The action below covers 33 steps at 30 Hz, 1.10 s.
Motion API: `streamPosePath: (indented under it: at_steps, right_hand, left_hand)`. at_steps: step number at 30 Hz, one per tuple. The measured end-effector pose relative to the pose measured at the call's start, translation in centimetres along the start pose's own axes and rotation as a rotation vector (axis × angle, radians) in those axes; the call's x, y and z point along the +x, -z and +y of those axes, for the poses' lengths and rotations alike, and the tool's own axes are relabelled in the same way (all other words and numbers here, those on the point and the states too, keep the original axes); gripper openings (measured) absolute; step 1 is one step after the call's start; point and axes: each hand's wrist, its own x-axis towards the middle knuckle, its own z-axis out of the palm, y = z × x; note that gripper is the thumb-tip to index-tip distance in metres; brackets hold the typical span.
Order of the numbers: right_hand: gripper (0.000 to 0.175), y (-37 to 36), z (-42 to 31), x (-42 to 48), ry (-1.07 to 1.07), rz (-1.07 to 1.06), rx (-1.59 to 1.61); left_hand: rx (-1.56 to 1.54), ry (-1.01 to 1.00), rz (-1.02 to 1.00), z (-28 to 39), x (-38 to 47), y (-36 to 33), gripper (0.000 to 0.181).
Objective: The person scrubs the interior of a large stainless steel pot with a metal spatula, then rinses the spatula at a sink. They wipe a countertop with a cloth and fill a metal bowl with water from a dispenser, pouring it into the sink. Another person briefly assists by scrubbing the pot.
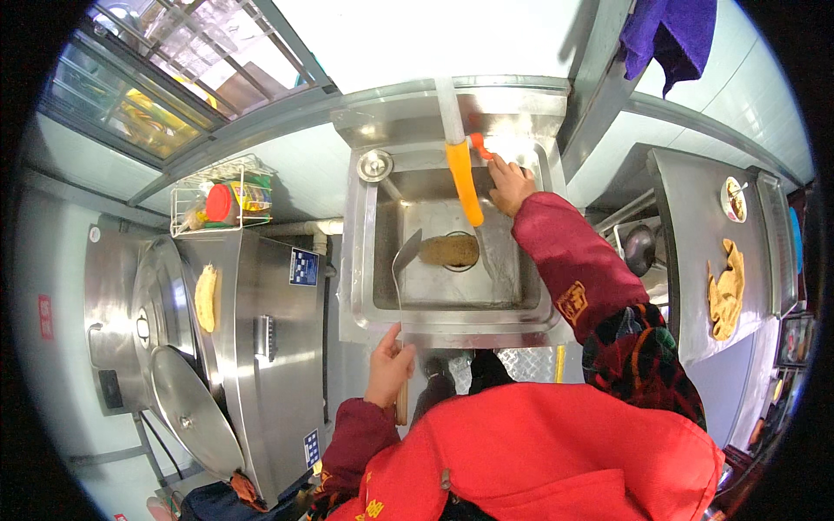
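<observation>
My left hand is closed around the wooden handle of a metal spatula, index finger along its shaft. The spatula's blade rises over the left side of a stainless steel sink. My right hand touches or lies just beside the red-orange lever of a tap; whether it grips the lever is unclear. A yellow-orange hose hangs from the tap into the basin. A brown oblong scrubber or loofah lies partly over the drain.
A round steel strainer sits at the sink's back left corner. Left stands a steel cabinet bearing lids, a yellowish cloth and a wire basket. A steel table at right holds a bowl and a tan cloth.
</observation>
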Motion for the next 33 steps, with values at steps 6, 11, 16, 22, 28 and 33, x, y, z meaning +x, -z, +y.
streamPosePath:
  at_steps: [6,11,16,22,28,33]
  right_hand:
    - [0.048,0.9,2.5,-7.6,0.041,0.025,0.43]
    - [0.045,4.7,-0.2,-15.1,-0.004,-0.039,0.455]
    - [0.048,8.0,-7.7,-21.2,0.071,0.768,0.578]
    - [0.045,3.0,-13.0,-22.9,-0.528,0.087,0.473]
    - [0.042,0.6,-15.4,-31.8,-0.153,0.681,0.445]
    - [0.042,-2.5,-16.3,-36.1,-0.299,0.516,0.513]
  left_hand:
    - [-0.262,0.064,-0.217,0.8,0.4,1.5,0.035]
    - [-0.186,0.128,-0.331,2.2,0.6,3.7,0.032]
    - [-0.255,-0.126,-0.43,2.6,-0.5,6.4,0.019]
    - [-0.104,-0.04,-0.424,3.6,3.1,5.5,0.036]
    - [0.338,-0.753,-0.255,0.0,5.5,5.2,0.042]
    - [0.061,-0.094,-0.445,-0.2,5.9,4.4,0.034]
